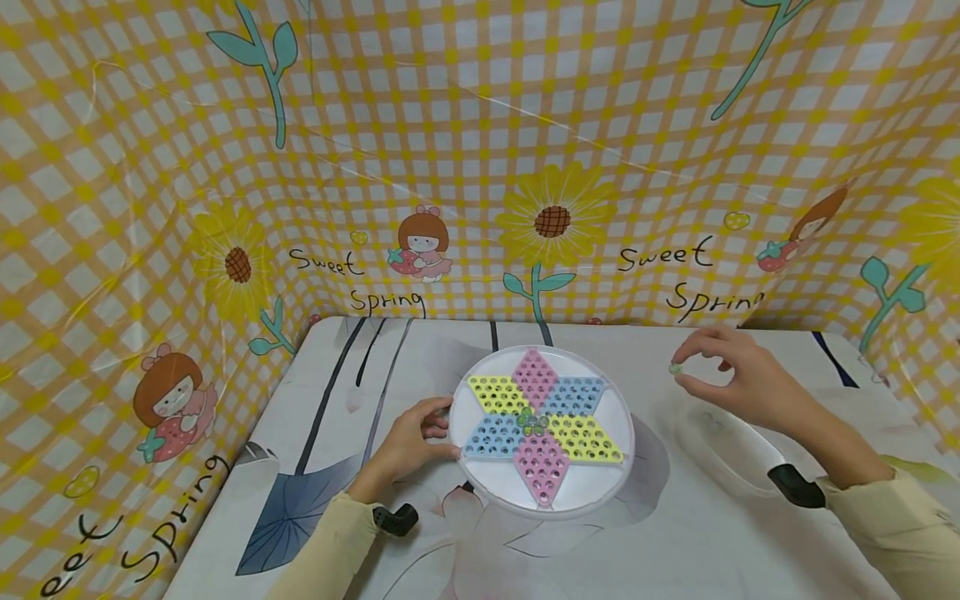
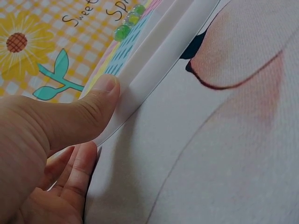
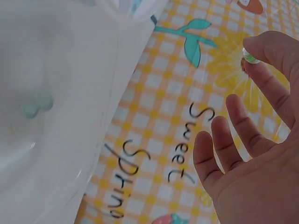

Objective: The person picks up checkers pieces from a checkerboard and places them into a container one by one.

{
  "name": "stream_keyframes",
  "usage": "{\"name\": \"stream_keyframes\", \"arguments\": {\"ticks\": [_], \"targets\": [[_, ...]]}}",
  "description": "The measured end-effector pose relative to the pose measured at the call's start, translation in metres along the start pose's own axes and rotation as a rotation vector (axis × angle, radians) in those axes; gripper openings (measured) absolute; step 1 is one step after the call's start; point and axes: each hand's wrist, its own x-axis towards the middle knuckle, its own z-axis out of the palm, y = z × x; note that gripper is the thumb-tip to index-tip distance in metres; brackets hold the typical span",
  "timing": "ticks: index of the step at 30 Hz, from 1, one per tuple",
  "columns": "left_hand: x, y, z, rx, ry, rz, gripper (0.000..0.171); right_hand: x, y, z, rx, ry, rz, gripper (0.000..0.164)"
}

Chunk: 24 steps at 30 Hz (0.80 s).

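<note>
A round white Chinese checkers board (image 1: 471, 483) lies on the table, its star of pink, yellow and blue holed points facing up. Several green marbles (image 1: 534, 422) are clustered at its centre. My left hand (image 1: 414, 440) holds the board's left rim; the left wrist view shows the thumb (image 2: 100, 100) against the rim and the fingers at its edge. Raised to the right of the board, my right hand (image 1: 738, 379) pinches a green-and-white marble (image 3: 251, 56) between thumb and index finger. The other fingers of that hand are spread apart.
Below my right hand is a clear plastic container (image 1: 738, 475), partly hidden by the hand and forearm; greenish marbles (image 3: 37, 103) show in it. A checked cloth (image 1: 465, 158) with sunflowers hangs behind and beside the table (image 1: 420, 558).
</note>
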Motion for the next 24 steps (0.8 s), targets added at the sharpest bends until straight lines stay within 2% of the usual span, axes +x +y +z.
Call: {"name": "stream_keyframes", "arguments": {"ticks": [9,18,24], "targets": [[0.000,0.002,-0.001,0.005,0.006,-0.006,0.080,-0.023,0.022,-0.012,-0.012,0.029,0.019,0.034],[-0.001,0.004,0.000,-0.003,0.007,0.017,0.080,-0.045,0.036,-0.018,-0.025,0.034,0.098,0.034],[-0.002,0.005,0.001,-0.005,0.006,0.008,0.080,-0.059,0.044,-0.019,-0.030,0.026,0.133,0.033]]}}
